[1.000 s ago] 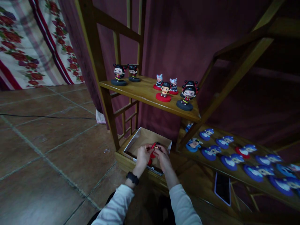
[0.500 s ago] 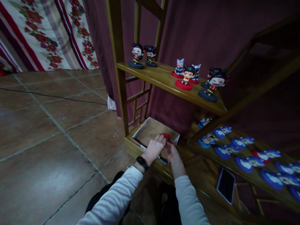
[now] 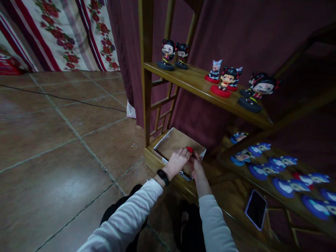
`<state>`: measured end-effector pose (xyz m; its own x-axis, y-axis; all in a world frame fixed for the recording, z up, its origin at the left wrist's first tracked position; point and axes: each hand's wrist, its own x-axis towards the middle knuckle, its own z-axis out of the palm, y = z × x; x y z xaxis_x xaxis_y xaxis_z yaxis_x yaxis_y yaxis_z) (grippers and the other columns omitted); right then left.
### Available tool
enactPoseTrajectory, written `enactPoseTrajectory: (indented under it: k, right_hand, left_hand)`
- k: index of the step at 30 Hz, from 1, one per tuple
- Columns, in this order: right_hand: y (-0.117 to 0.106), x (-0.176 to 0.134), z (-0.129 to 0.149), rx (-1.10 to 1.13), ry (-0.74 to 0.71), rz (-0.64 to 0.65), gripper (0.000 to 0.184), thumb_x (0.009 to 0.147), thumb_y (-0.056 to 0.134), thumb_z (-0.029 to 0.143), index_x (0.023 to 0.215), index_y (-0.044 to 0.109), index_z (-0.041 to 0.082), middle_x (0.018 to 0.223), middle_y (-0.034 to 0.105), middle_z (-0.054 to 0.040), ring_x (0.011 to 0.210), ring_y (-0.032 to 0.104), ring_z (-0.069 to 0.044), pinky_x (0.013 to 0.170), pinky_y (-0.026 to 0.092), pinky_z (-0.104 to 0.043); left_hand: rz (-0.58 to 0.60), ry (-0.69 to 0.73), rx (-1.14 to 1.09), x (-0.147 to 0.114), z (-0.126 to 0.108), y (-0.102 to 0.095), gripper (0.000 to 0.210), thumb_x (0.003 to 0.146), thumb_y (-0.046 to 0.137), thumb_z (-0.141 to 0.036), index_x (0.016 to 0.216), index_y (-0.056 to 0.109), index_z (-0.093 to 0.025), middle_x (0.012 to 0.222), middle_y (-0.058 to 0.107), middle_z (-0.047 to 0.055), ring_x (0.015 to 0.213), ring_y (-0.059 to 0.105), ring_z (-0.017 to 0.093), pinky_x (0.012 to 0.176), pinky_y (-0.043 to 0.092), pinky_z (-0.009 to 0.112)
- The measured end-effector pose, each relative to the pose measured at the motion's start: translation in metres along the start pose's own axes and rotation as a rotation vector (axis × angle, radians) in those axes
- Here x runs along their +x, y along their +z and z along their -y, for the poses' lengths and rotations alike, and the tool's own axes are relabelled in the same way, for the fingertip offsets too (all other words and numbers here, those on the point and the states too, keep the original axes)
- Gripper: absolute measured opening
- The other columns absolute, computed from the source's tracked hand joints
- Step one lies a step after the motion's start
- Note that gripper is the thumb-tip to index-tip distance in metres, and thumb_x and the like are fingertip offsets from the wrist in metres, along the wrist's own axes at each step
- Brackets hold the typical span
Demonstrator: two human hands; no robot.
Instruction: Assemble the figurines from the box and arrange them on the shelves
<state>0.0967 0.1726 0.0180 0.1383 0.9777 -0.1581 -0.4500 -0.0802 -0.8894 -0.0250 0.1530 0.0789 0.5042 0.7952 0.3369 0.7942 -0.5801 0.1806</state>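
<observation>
Over a shallow cardboard box (image 3: 168, 140) on the low wooden shelf, my two hands meet near its right end. My left hand (image 3: 179, 161), with a black band on the wrist, is closed around a small figurine with a red base (image 3: 189, 149). From the other side, the fingers of my right hand (image 3: 195, 164) curl against the same piece. Only the red part shows clearly; my fingers cover the rest of it.
The upper shelf (image 3: 194, 82) bears several figurines on black or red bases. At the lower right, another shelf holds several blue-based figurines (image 3: 264, 170). A phone (image 3: 256, 210) lies below them. A dark cable (image 3: 65, 100) crosses the tiled floor on the left.
The camera view has shifted, so the shelves appear further right. Both hands stay together at the box, holding the red-based piece, with a little more of its red part visible beside the fingers.
</observation>
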Motion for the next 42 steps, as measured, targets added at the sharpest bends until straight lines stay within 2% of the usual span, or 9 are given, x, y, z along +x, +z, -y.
enactPoseTrajectory:
  k: [3, 6, 9, 13, 15, 17, 24, 31, 42]
  right_hand:
    - [-0.001, 0.002, -0.004, -0.151, -0.091, -0.035, 0.034, 0.061, 0.065, 0.028, 0.094, 0.057, 0.025, 0.090, 0.063, 0.0027, 0.076, 0.058, -0.013, 0.065, 0.048, -0.025]
    - [-0.001, 0.003, -0.005, -0.362, -0.224, -0.047, 0.027, 0.067, 0.060, 0.031, 0.092, 0.058, 0.023, 0.089, 0.062, 0.0012, 0.077, 0.056, -0.014, 0.070, 0.048, -0.027]
    - [0.000, 0.004, -0.003, -0.508, -0.322, -0.035, 0.022, 0.070, 0.055, 0.031, 0.090, 0.058, 0.022, 0.087, 0.061, 0.0001, 0.079, 0.055, -0.015, 0.071, 0.047, -0.028]
    - [0.002, 0.003, -0.001, -0.563, -0.386, -0.063, 0.025, 0.071, 0.054, 0.030, 0.094, 0.056, 0.022, 0.091, 0.062, -0.0004, 0.083, 0.056, -0.016, 0.075, 0.046, -0.029]
    - [0.002, 0.002, -0.001, -0.565, -0.402, -0.079, 0.026, 0.071, 0.054, 0.031, 0.096, 0.056, 0.023, 0.089, 0.062, 0.0002, 0.081, 0.056, -0.015, 0.074, 0.047, -0.029]
    - [0.003, 0.002, -0.001, -0.572, -0.402, -0.072, 0.025, 0.072, 0.054, 0.031, 0.095, 0.056, 0.023, 0.086, 0.062, 0.0006, 0.079, 0.057, -0.015, 0.073, 0.047, -0.029]
    - [-0.001, 0.005, 0.000, -0.646, -0.436, -0.091, 0.023, 0.072, 0.054, 0.028, 0.093, 0.057, 0.022, 0.089, 0.063, -0.0010, 0.084, 0.057, -0.017, 0.079, 0.045, -0.030]
    - [-0.002, 0.005, 0.001, -0.721, -0.453, -0.080, 0.022, 0.075, 0.052, 0.028, 0.095, 0.056, 0.022, 0.094, 0.062, -0.0025, 0.089, 0.057, -0.017, 0.083, 0.044, -0.032]
    - [0.013, -0.017, 0.023, -1.042, -0.608, -0.003, 0.022, 0.081, 0.044, 0.021, 0.100, 0.055, 0.022, 0.098, 0.058, -0.0069, 0.095, 0.055, -0.020, 0.084, 0.042, -0.034]
  left_hand:
    - [-0.022, -0.106, -0.094, 0.001, 0.003, 0.004, 0.023, 0.085, 0.042, -0.014, 0.104, 0.055, -0.015, 0.099, 0.059, 0.011, 0.093, 0.054, 0.019, 0.074, 0.044, 0.030]
    - [-0.097, -0.297, -0.325, 0.006, 0.009, 0.012, 0.022, 0.084, 0.045, -0.016, 0.099, 0.061, -0.018, 0.094, 0.064, 0.008, 0.085, 0.058, 0.017, 0.072, 0.043, 0.027]
    - [-0.193, -0.528, -0.673, 0.013, 0.019, 0.023, 0.017, 0.077, 0.054, -0.016, 0.088, 0.067, -0.017, 0.079, 0.068, 0.005, 0.071, 0.060, 0.015, 0.065, 0.043, 0.024]
    - [-0.278, -0.822, -1.272, 0.019, 0.030, 0.032, 0.009, 0.067, 0.064, -0.017, 0.073, 0.067, -0.011, 0.061, 0.065, 0.005, 0.055, 0.057, 0.011, 0.056, 0.044, 0.023]
    - [-0.269, -0.887, -1.525, 0.019, 0.034, 0.032, 0.011, 0.063, 0.069, -0.017, 0.069, 0.066, -0.009, 0.059, 0.064, 0.005, 0.052, 0.057, 0.010, 0.056, 0.046, 0.022]
    - [-0.242, -0.910, -1.651, 0.017, 0.035, 0.032, 0.016, 0.058, 0.074, -0.019, 0.068, 0.066, -0.009, 0.058, 0.064, 0.004, 0.051, 0.057, 0.009, 0.056, 0.047, 0.021]
    - [-0.221, -0.851, -1.641, 0.016, 0.032, 0.033, 0.026, 0.049, 0.080, -0.024, 0.067, 0.068, -0.009, 0.058, 0.065, 0.005, 0.053, 0.057, 0.009, 0.055, 0.046, 0.021]
    - [-0.220, -0.774, -1.502, 0.019, 0.033, 0.041, 0.016, 0.053, 0.074, -0.018, 0.065, 0.069, -0.011, 0.052, 0.063, 0.001, 0.045, 0.051, 0.008, 0.047, 0.040, 0.020]
    - [-0.202, -0.676, -1.212, 0.018, 0.032, 0.040, 0.007, 0.062, 0.064, -0.016, 0.065, 0.070, -0.012, 0.055, 0.066, 0.002, 0.048, 0.054, 0.010, 0.048, 0.041, 0.020]
